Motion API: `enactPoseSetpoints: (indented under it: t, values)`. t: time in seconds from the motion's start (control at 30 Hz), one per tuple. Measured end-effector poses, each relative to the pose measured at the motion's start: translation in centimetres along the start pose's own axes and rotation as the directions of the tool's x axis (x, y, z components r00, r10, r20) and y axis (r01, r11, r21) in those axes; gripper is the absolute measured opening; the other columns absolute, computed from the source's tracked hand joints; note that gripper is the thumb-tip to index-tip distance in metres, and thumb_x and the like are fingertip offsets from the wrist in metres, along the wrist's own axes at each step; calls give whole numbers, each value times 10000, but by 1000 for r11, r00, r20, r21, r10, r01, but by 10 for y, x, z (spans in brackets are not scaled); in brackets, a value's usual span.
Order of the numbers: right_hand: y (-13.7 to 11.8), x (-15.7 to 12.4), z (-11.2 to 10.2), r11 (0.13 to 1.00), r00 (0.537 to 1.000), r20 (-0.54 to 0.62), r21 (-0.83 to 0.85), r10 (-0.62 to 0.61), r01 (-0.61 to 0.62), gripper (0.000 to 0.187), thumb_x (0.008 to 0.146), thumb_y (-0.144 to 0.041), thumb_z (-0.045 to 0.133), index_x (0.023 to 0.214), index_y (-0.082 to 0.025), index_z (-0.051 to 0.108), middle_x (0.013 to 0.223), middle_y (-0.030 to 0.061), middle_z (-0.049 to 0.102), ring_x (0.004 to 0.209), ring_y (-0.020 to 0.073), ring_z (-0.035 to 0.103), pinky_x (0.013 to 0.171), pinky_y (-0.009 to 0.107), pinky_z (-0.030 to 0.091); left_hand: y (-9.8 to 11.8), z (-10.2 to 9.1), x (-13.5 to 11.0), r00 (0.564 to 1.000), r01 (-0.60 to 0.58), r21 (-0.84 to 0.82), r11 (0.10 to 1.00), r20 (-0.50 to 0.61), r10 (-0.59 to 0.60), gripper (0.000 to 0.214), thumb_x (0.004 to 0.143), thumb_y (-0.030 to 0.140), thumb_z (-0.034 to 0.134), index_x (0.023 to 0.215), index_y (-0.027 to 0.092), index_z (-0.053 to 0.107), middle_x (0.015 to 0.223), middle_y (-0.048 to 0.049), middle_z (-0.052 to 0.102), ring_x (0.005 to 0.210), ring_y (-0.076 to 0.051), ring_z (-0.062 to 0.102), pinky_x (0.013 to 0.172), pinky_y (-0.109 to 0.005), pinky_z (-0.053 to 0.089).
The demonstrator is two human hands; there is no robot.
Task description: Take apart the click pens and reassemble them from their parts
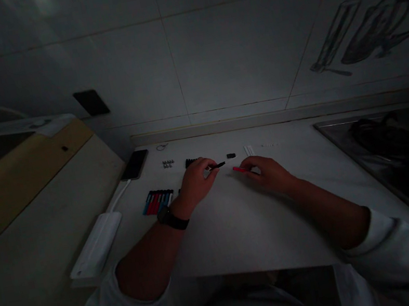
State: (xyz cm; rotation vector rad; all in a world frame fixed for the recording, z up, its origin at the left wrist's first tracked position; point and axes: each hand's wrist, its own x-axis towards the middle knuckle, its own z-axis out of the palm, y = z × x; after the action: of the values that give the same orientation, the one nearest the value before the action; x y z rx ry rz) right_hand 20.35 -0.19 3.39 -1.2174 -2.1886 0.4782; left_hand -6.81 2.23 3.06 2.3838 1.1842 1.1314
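My left hand, with a dark watch on its wrist, is closed on a thin black pen part that points right. My right hand is closed on a red pen part that points left. The two tips lie a little apart above the white counter. A row of red, blue and black pen barrels lies just left of my left hand. Small dark parts, a black piece and thin white sticks lie beyond the hands.
A dark phone lies at the counter's far left with a white cable running to a white power strip. A steel sink with dark items is at the right. A tiled wall stands behind. The scene is dim.
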Motion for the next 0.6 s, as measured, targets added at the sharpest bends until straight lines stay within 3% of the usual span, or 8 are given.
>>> enactPoseSetpoints:
  t: [0.1,0.2,0.6]
  values:
    - [5,2,2,998,989,-149,-60,18,-27,189,962,-327,588,1064,-217,701,1026,104,737,920,254,682,833,388,516,-2,-3,1,1000,7,66,998,0,-7,87,943,228,685,1029,226,672,1029,-41,729,964,-205,671,901,-374,525]
    - [10,3,1,990,977,-213,-140,1,-31,205,984,-336,572,1081,-213,705,1009,116,732,906,267,673,828,411,515,-4,-7,1,1000,15,129,992,0,-15,94,941,245,689,1034,232,679,1031,-43,744,954,-219,678,893,-386,520]
    - [11,3,-3,974,972,-218,-222,-82,32,239,1015,-331,534,1110,-203,712,1002,122,722,907,268,655,844,421,512,-4,-6,-1,998,-26,215,976,67,12,102,940,246,686,1041,231,690,1026,-50,752,965,-239,682,888,-401,506]
